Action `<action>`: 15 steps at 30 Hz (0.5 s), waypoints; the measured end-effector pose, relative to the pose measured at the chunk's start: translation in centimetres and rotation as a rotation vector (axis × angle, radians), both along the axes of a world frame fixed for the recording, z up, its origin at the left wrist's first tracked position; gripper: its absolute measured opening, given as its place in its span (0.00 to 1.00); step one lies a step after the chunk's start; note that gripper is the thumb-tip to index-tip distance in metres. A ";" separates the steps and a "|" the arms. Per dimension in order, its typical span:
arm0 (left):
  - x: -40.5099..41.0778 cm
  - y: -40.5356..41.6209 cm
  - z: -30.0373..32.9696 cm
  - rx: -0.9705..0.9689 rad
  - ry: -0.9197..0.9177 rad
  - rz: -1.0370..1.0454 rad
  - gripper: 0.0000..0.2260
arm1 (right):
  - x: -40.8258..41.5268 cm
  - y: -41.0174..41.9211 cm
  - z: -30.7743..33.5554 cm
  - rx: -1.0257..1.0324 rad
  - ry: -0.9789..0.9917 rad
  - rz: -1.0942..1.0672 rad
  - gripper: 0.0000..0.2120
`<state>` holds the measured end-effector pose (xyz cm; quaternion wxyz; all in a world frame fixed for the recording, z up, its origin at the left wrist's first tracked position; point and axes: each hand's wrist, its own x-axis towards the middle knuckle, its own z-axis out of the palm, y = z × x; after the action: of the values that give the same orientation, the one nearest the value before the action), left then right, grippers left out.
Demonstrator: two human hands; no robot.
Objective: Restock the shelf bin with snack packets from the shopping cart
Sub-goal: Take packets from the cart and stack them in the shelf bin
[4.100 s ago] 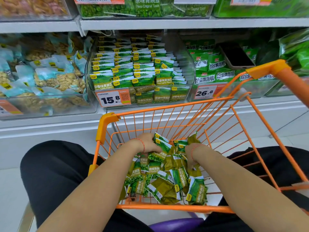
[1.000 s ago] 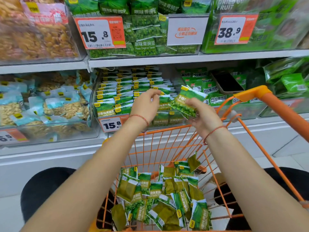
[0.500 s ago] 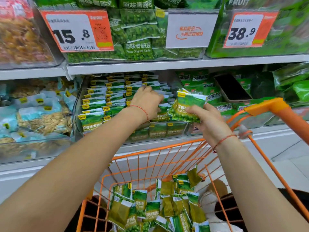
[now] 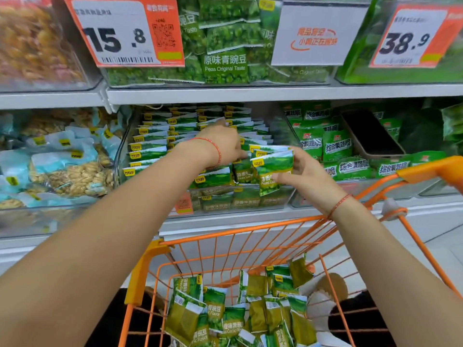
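Phone [image 4: 370,134] lying dark on neighbouring green packs, orange wire shopping cart [image 4: 250,236] below. Clear plastic shelf bin [image 4: 280,126], glossy flat snack packets [image 4: 155,149] in upright rows. Left hand [image 4: 223,144] reaching into rows, fingers hidden, cannot tell. Right hand [image 4: 305,176] pinching held packets [image 4: 271,169] at bin's front.

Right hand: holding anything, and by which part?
Yes. The right hand pinches a small stack of green snack packets by their right edge, at the shelf bin.
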<state>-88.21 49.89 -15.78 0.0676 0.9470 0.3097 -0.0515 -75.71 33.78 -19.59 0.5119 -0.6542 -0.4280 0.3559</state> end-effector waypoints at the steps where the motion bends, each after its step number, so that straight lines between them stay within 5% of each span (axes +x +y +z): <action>1: -0.4 0.3 0.0 -0.055 -0.038 0.001 0.22 | -0.1 0.1 -0.3 -0.018 -0.024 0.011 0.26; 5: -1.9 0.6 0.3 -0.109 -0.263 -0.003 0.14 | -0.6 0.3 -0.9 -0.121 -0.320 0.134 0.26; 8: -2.4 0.1 0.5 -0.064 -0.367 0.006 0.13 | -0.8 0.1 -0.9 -0.127 -0.510 -0.016 0.25; 15: -1.6 -1.5 0.8 -0.215 -0.224 -0.103 0.12 | -0.2 -0.3 -0.6 -0.137 -0.394 -0.110 0.21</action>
<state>-89.77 48.35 -15.02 0.1998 0.9488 0.2440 0.0182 -75.91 33.44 -20.19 0.3915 -0.7669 -0.4581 0.2208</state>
